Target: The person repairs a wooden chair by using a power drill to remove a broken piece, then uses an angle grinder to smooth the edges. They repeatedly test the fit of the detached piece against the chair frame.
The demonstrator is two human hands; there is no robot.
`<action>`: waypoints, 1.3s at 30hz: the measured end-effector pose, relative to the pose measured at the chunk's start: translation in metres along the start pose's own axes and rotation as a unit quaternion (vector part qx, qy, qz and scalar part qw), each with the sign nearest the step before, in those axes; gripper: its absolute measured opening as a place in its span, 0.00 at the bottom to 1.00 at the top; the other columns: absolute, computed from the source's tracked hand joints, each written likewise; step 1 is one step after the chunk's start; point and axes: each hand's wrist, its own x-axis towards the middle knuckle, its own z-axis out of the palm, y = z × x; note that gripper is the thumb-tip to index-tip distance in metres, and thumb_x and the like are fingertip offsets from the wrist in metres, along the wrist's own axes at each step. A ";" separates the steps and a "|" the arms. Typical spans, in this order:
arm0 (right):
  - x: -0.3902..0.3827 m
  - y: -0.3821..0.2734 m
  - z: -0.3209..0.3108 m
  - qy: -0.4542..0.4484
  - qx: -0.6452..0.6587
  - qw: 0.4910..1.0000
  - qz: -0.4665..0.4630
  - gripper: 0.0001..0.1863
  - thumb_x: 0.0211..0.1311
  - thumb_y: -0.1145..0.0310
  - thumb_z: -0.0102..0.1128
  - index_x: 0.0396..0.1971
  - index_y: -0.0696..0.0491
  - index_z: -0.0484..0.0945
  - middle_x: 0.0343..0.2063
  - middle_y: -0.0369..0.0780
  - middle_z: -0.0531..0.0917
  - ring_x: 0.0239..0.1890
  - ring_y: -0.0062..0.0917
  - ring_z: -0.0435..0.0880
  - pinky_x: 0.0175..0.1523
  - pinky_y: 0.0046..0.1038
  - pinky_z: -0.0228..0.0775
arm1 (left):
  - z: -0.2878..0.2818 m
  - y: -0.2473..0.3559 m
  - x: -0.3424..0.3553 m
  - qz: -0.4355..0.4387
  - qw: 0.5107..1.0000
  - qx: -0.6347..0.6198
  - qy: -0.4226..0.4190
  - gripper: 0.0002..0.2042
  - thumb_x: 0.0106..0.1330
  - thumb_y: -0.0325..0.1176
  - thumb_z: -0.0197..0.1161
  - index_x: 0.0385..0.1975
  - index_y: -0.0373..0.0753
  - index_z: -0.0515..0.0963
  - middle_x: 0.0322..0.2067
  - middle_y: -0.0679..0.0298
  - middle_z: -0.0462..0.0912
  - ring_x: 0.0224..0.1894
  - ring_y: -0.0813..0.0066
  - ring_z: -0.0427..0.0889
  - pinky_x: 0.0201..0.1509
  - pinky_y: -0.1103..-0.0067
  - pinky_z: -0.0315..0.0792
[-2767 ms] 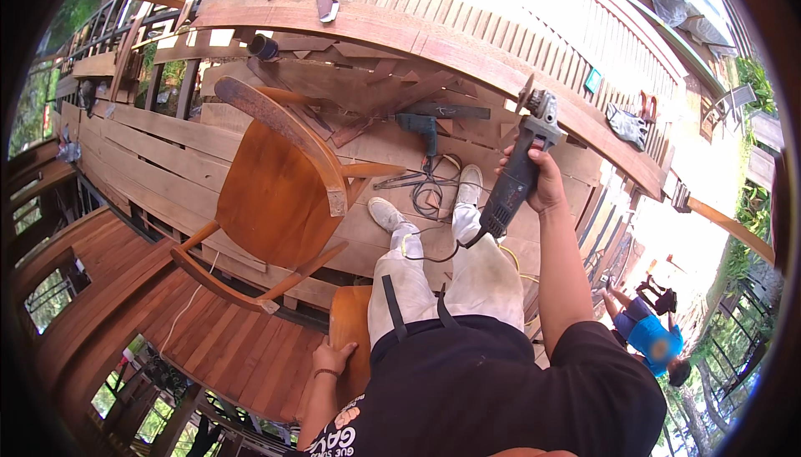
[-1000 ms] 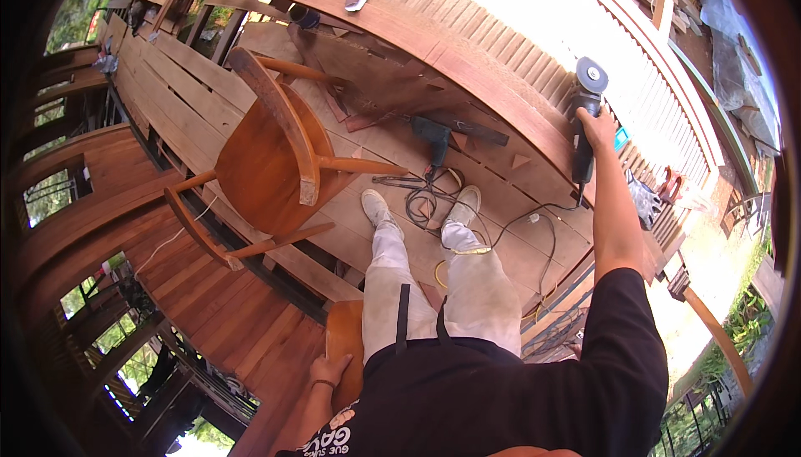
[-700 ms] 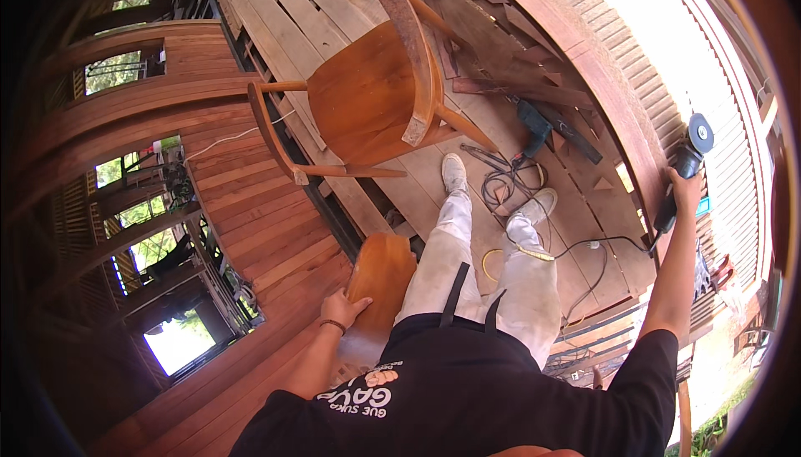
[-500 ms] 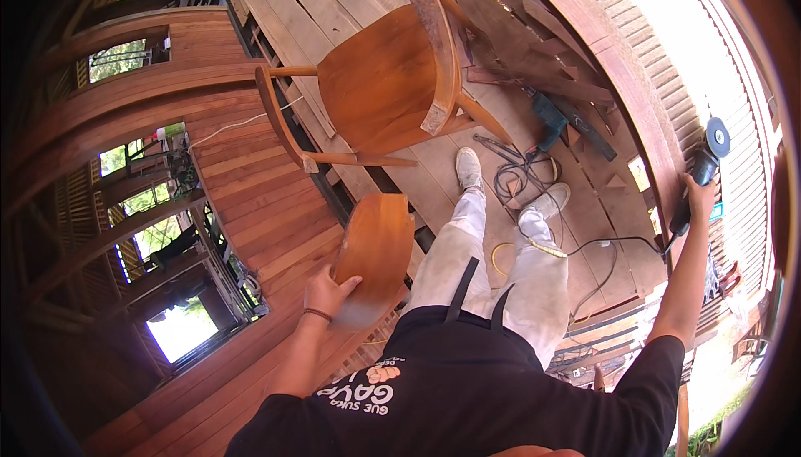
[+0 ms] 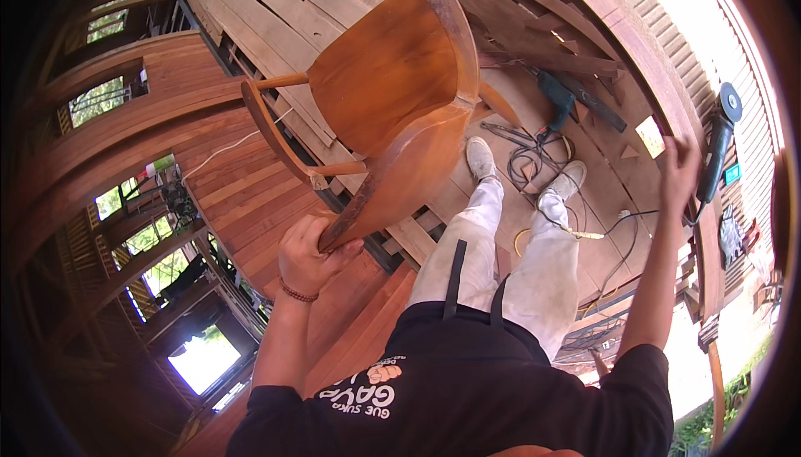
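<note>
My left hand (image 5: 307,248) grips the lower end of a curved wooden panel (image 5: 392,178), thumb on one face and fingers behind its edge. The panel's upper end meets the curved top rail (image 5: 446,19) of a wooden chair (image 5: 375,65), which is tipped over in front of me; whether they are joined, I cannot tell. On the ledge at the right lies an angle grinder (image 5: 717,153) with a grey disc, its cord trailing down. Just left of it is my right hand (image 5: 682,165), fingers loosely bent and apart, with nothing visible in them.
A teal power drill (image 5: 555,98) and coiled cables (image 5: 526,153) lie beyond my shoes. Wood offcuts (image 5: 542,27) are heaped at the far right. A wooden rail (image 5: 667,82) curves along the right side. Gaps show between the planks (image 5: 259,7); a reddish wooden surface (image 5: 221,173) lies left.
My right hand has let go of the angle grinder, which now rests on the ledge. My left hand has raised and turned the panel, bringing its end against the chair's rail.
</note>
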 end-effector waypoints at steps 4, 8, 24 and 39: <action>-0.161 -0.120 0.111 -0.359 0.313 0.860 0.185 0.36 0.66 0.55 0.63 0.67 0.57 0.62 0.53 0.46 0.79 0.57 0.31 0.76 0.61 0.32 0.67 | 0.016 -0.025 0.024 0.085 0.996 0.034 0.010 0.22 0.49 0.47 0.79 0.29 0.38 0.76 0.23 0.62 0.76 0.25 0.61 0.76 0.29 0.70 0.70; -0.233 -0.203 0.184 -0.409 0.524 0.691 0.285 0.59 0.55 0.36 0.67 0.74 0.57 0.47 0.63 0.51 0.70 0.65 0.37 0.69 0.68 0.36 0.60 | 0.027 -0.046 0.026 0.097 0.994 0.059 -0.004 0.22 0.49 0.47 0.79 0.31 0.38 0.76 0.23 0.61 0.76 0.24 0.59 0.76 0.28 0.69 0.69; -0.269 -0.248 0.240 -0.304 0.691 0.513 0.410 0.35 0.74 0.39 0.39 0.67 0.51 0.61 0.59 0.40 0.74 0.63 0.33 0.73 0.64 0.44 0.67 | 0.041 -0.049 0.018 0.133 0.988 0.015 -0.076 0.22 0.53 0.35 0.77 0.46 0.35 0.79 0.35 0.56 0.80 0.35 0.57 0.79 0.38 0.69 0.72; -0.301 -0.218 0.293 -0.214 0.812 0.405 0.362 0.20 0.72 0.48 0.46 0.42 0.53 0.71 0.32 0.42 0.76 0.37 0.34 0.77 0.52 0.39 0.71 | 0.044 -0.043 0.009 0.107 0.991 -0.043 -0.062 0.27 0.45 0.31 0.68 0.51 0.36 0.79 0.39 0.64 0.80 0.36 0.67 0.77 0.37 0.72 0.68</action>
